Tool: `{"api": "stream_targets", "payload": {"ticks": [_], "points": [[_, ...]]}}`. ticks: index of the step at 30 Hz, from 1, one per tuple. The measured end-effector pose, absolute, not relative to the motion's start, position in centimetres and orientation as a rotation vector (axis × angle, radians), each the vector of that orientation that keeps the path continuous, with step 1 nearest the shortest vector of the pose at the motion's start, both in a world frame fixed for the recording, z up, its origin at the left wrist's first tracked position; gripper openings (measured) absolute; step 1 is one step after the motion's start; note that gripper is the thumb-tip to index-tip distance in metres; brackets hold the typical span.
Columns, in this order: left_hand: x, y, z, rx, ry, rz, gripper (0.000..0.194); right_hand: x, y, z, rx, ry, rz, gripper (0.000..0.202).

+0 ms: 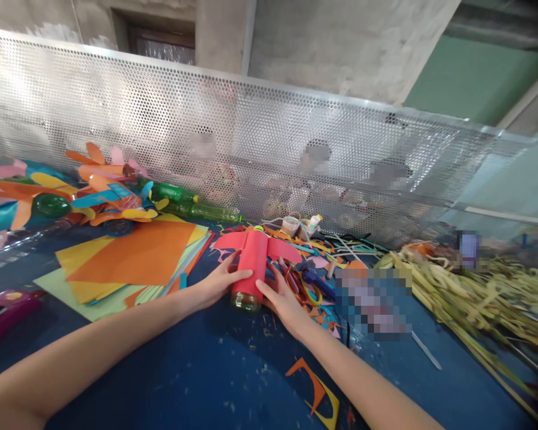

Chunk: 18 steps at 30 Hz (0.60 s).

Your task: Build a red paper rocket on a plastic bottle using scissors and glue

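Observation:
Between my two hands is a plastic bottle (253,257) wrapped in red paper, its clear base toward me and its yellow-green cap pointing away. Red paper wings (284,250) stick out on both sides of it. My left hand (224,278) grips its left side, thumb lying across the red paper. From the right, my right hand (283,298) holds it near the lower edge of the wrap, fingers partly hidden behind it. Just right of that hand lie scissors with yellow handles (312,292) among paper scraps.
Coloured paper sheets (130,257) lie left of the bottle, with paper-decorated bottles (110,185) behind them. Green bottles (197,206) rest near the perforated metal screen (269,131). Dried plant strips (466,298) cover the right side. Orange and yellow offcuts (316,388) lie in front.

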State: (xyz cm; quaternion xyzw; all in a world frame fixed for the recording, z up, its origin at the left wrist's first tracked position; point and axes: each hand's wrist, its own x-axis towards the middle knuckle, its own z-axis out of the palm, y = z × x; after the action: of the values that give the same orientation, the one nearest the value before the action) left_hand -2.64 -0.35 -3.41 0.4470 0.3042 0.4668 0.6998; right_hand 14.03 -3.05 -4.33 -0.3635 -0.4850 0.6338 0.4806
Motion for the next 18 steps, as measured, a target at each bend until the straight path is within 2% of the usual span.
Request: {"api": "stream_targets", "payload": {"ticks": [8,14,18], "points": [[-2.44,-0.92,-3.22,1.022,0.65,1.032,0.084,14.0,-3.05,-4.6,-0.86,-1.179,1.547,0.084],[-2.55,-0.81,-3.12,0.989,0.688,1.094,0.075,13.91,-3.53,-4.84,-0.684,-1.396,1.558,0.12],[-2.42,-0.67,-3.32,0.981,0.664,1.104,0.063,13.79,-3.53,-5.12,-0.701,-1.467,1.427,0.115]]}}
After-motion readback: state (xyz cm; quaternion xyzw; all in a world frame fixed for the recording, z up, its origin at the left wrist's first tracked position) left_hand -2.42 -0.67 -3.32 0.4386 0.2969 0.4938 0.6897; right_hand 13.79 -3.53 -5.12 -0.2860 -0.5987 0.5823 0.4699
